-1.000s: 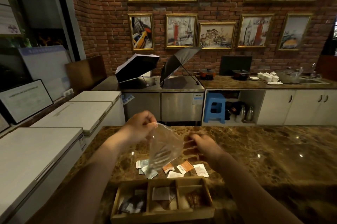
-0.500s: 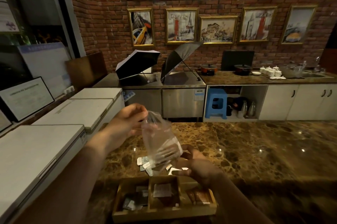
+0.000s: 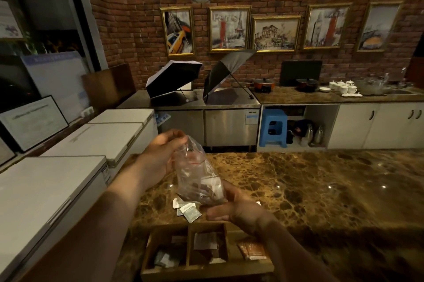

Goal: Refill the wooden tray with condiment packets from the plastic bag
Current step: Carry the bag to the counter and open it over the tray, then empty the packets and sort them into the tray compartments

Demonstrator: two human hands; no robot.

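My left hand (image 3: 160, 157) pinches one upper corner of a clear plastic bag (image 3: 195, 178) and holds it above the marble counter. My right hand (image 3: 238, 208) grips the bag's lower end, where a few packets bunch inside. Loose white and silvery condiment packets (image 3: 187, 209) lie on the counter just under the bag. The wooden tray (image 3: 188, 269) sits at the near edge, split into three compartments with some packets in each, an orange one (image 3: 251, 250) on the right.
The brown marble counter (image 3: 321, 190) stretches to the right. White chest freezers (image 3: 68, 178) line the left side. Beyond stands a steel unit with two open umbrellas (image 3: 174, 77), a blue stool (image 3: 273, 128) and a back counter with pots and cups.
My right hand has come off the counter and taken hold of the bag's lower end. My left hand has lifted the bag's top slightly, and the view has tilted down.
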